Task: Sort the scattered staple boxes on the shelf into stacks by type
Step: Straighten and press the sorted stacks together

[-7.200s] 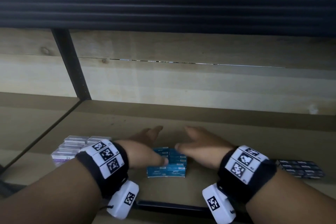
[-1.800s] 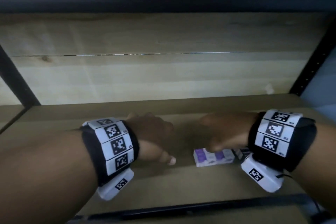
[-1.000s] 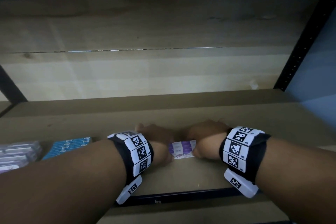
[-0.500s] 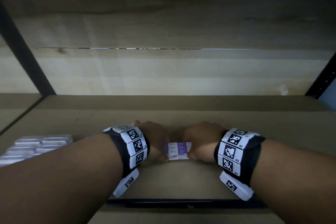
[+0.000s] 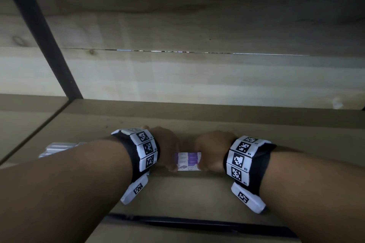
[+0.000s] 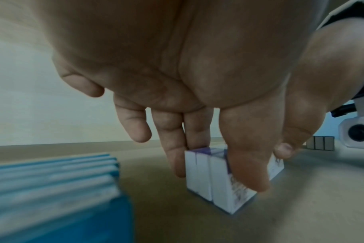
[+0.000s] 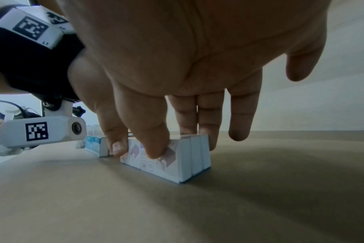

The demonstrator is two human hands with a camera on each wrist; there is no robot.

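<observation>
A row of purple-and-white staple boxes (image 5: 188, 161) stands on edge on the brown shelf board (image 5: 197, 189), pressed together side by side. My left hand (image 5: 169, 156) grips its left end, thumb (image 6: 247, 172) on the front face and fingers (image 6: 172, 156) behind the boxes (image 6: 199, 177). My right hand (image 5: 209, 156) grips the right end the same way, thumb (image 7: 154, 139) in front and fingers (image 7: 206, 131) behind the boxes (image 7: 189, 157). The stack of blue staple boxes (image 6: 52, 189) lies close by on the left, hidden by my left arm in the head view.
Silvery clear boxes (image 5: 57, 148) lie at the far left of the shelf. Small dark boxes (image 6: 319, 144) stand further right. A black upright post (image 5: 49, 49) rises at the back left, and the wooden back wall (image 5: 197, 77) closes the shelf.
My left hand has joined the right on the purple boxes. Both hands keep hold of the row, which now sits nearer the boxes on the left.
</observation>
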